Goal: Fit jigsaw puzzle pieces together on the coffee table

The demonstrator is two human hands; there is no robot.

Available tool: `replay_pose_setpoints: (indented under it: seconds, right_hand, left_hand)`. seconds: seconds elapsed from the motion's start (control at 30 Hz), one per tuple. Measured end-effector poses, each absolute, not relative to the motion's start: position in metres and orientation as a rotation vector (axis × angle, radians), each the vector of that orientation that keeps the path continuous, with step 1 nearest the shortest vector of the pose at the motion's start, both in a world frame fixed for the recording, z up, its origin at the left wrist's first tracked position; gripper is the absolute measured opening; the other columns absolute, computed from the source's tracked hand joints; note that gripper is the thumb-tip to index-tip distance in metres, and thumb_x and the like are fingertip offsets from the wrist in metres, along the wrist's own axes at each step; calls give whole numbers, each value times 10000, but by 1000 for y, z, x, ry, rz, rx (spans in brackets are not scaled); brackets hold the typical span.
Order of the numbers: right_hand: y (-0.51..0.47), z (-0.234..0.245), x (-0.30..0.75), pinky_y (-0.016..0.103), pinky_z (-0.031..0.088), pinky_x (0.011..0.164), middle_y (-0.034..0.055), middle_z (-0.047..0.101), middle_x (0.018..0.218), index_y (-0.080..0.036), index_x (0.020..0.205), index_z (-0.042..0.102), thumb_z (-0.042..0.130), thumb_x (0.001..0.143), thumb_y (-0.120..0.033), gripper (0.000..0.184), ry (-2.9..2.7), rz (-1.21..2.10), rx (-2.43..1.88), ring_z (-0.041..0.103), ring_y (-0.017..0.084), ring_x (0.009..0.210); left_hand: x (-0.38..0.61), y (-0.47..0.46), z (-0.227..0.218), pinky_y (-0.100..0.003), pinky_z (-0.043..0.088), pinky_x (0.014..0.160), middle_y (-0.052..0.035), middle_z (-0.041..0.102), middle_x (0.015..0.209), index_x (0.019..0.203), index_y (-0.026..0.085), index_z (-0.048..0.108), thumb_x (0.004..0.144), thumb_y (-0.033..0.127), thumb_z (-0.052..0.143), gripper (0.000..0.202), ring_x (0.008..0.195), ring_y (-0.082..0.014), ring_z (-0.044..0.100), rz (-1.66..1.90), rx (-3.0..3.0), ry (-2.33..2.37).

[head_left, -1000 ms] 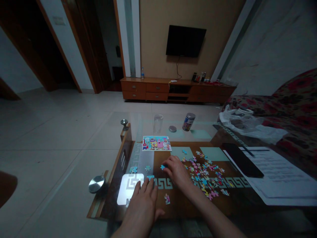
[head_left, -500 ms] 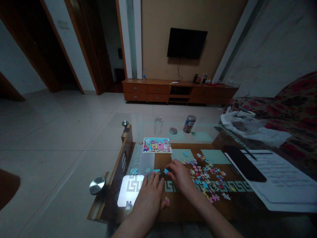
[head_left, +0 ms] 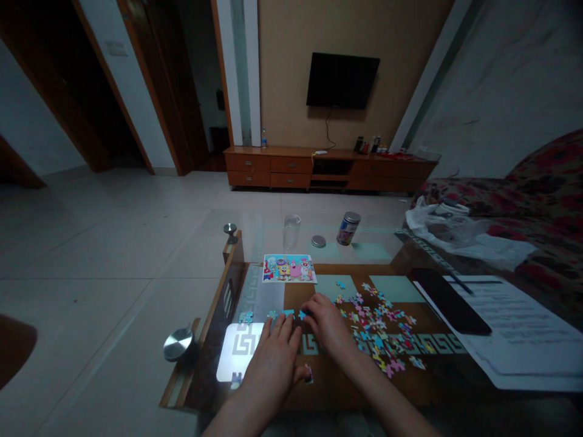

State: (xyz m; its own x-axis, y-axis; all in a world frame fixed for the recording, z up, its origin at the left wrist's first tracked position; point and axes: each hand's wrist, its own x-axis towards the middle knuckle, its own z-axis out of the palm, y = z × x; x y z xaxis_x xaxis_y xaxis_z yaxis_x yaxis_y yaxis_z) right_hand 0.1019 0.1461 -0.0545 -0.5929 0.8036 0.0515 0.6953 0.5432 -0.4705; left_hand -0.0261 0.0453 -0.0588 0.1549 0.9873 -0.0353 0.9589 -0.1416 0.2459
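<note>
Colourful jigsaw pieces [head_left: 379, 341]; loosely scattered

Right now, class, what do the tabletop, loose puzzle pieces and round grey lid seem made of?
Tabletop: glossy, apparently glass, with the floor showing through. Puzzle pieces: probably printed cardboard, from their bright patterns; plastic possible. Round grey lid: likely metal, given its dull sheen.

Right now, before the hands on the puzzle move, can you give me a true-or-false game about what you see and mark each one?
1. The right hand is holding a blue puzzle piece. True.
2. A cartoon is playing across the room. False: the TV is dark.
3. The clear cup is left of the tin. True.
4. The tin is lying on its side. False: it stands upright.
5. The picture card lies farther away than the left hand. True.
6. The left hand is a fist. False: its fingers are stretched out.
</note>
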Motion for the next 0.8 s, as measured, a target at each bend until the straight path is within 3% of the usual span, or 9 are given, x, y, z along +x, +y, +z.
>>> replay_pose_setpoints:
  seconds: [0.3, 0.8]
  right_hand:
    - [148, -59, 97, 311, 425, 842, 85, 630, 962, -162, 906, 683, 594, 792, -40, 189, -2517, 566, -1262, 573, 216, 932]
    - [147, -61, 90, 292, 445, 816, 63, 632, 941, -170, 934, 677, 568, 748, 13, 282, -2462, 694, -1159, 579, 196, 920]
  left_hand:
    - [-23, 45, -57, -565, 297, 1105, -238, 429, 1419, 1264, 96, 534, 769, 468, 689, 638, 1342, -371, 361, 161, 2218, 1901]
    - [-25, 45, -62, -566, 322, 1088, -216, 442, 1418, 1290, 131, 515, 745, 499, 704, 685, 1345, -362, 362, 185, 2236, 1892]
